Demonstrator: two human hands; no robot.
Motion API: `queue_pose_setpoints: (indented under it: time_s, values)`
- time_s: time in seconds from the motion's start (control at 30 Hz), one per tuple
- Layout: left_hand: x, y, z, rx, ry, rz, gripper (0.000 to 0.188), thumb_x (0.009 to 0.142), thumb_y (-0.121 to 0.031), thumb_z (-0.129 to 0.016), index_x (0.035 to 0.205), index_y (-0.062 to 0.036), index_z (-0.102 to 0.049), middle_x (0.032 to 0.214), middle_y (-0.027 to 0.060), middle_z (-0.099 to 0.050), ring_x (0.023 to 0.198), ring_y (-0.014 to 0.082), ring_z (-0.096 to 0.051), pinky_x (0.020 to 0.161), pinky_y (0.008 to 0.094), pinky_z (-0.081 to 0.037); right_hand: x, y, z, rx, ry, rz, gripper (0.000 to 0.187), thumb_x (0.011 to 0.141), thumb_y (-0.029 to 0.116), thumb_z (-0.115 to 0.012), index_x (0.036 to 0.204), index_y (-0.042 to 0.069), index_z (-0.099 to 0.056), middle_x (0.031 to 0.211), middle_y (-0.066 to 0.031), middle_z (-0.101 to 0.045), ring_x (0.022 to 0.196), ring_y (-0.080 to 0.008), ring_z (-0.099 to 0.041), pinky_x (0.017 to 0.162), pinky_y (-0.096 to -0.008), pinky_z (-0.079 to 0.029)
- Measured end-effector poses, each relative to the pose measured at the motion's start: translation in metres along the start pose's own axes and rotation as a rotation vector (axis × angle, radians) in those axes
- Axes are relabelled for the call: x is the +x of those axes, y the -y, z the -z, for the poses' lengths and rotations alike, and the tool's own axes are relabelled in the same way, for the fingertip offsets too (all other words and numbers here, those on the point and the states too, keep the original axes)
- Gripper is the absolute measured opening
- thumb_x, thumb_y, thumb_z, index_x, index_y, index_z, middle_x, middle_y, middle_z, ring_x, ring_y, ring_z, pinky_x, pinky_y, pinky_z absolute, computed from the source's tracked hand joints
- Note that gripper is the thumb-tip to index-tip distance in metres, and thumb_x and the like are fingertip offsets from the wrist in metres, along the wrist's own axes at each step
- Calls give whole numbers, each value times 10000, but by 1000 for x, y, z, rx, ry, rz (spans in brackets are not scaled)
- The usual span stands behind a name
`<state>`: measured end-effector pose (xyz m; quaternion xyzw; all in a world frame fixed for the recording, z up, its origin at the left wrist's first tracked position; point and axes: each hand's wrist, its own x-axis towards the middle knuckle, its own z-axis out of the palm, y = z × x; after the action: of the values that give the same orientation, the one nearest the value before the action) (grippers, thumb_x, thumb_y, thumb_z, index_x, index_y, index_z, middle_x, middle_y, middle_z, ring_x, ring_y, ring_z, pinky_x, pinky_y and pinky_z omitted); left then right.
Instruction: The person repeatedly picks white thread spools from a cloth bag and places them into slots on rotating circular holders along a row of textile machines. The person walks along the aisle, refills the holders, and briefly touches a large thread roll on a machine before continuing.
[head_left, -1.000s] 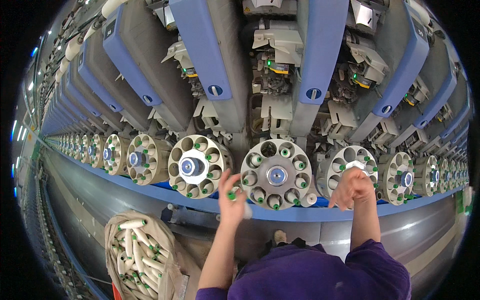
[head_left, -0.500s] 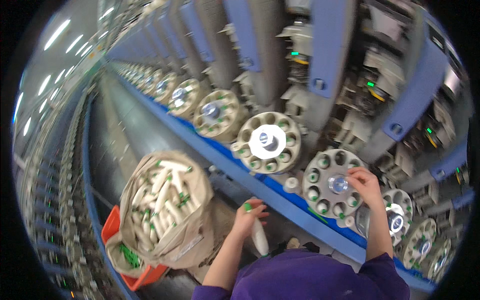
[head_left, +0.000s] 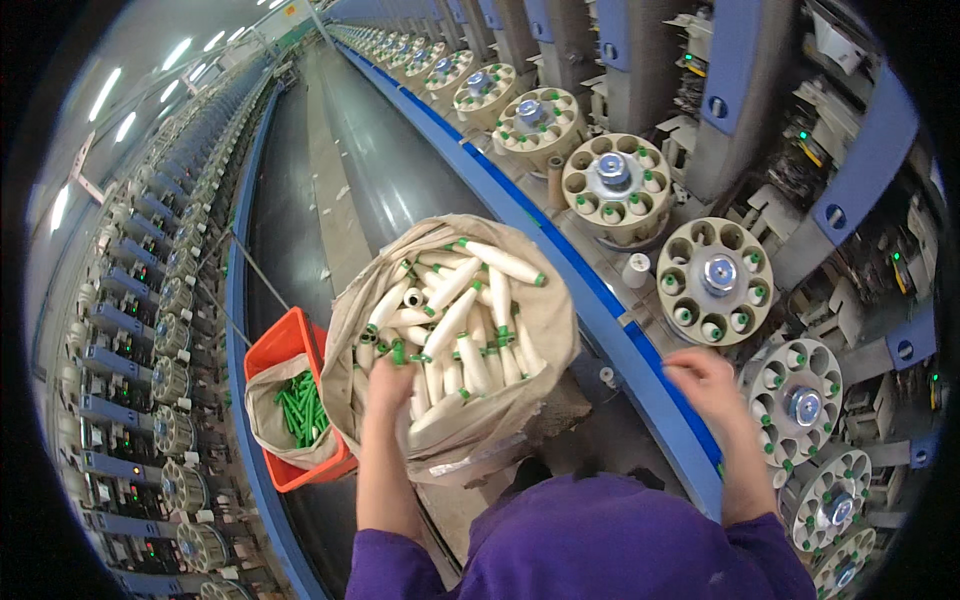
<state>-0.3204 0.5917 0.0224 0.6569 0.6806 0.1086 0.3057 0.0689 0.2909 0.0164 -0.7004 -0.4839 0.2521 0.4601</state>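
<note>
My left hand (head_left: 392,384) reaches into a beige cloth sack (head_left: 552,300), at the near left side of its heap. White yarn bobbins (head_left: 453,322) with green tube ends fill the sack, lying at many angles. Green tips touch or nearly touch my left fingers, which are mostly hidden, so any grip cannot be made out. My right hand (head_left: 704,382) hovers above the blue machine rail, slightly blurred, its fingers apart and nothing seen in them. Closest to it are two round cream magazines (head_left: 722,272) with bobbins standing in some of their pockets.
An orange crate (head_left: 286,335) left of the sack holds a cloth bag of bare green tubes (head_left: 302,408). More magazines (head_left: 612,180) line the blue rail (head_left: 560,250) on the right. Another machine row (head_left: 170,350) runs along the left, across the aisle. A small white spool (head_left: 636,270) stands near the rail.
The view has swung left. My left hand, which held a bobbin beside the sack, is now among the bobbins inside it. My right hand has left the magazine's centre.
</note>
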Motion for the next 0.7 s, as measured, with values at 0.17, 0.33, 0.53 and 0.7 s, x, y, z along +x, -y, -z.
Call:
queue_pose_setpoints:
  time_s: [0.17,0.33,0.53,0.7]
  values:
    - [49,64,41,340,40,180,356,754,-196,-547,985,52,-654,989,271,-646,971,384,-630,850,444,-492,53,54,-164,90,357,198,208,866,221,-630,959,40,-672,918,-126,-667,839,-274,-645,748,-350,-508]
    - [91,61,27,471,217,124,353,784,-204,-570,1035,34,-639,1092,250,-629,1040,362,-610,887,433,-484,83,63,-259,-13,552,177,220,875,233,-601,983,52,-664,945,-144,-663,875,-310,-635,788,-391,-498]
    - [130,48,-5,641,257,-108,350,742,-178,-658,1069,-53,-653,1102,167,-652,1041,300,-626,879,397,-500,110,45,-370,-356,951,212,395,853,343,-590,1182,125,-592,1142,-146,-607,1076,-335,-561,928,-432,-440]
    - [134,56,2,593,326,-205,460,692,-280,-721,1069,-28,-649,1028,191,-666,977,329,-637,853,409,-503,126,45,-354,-482,1054,152,587,797,524,-616,1189,90,-571,1121,-177,-618,1052,-358,-580,897,-434,-452]
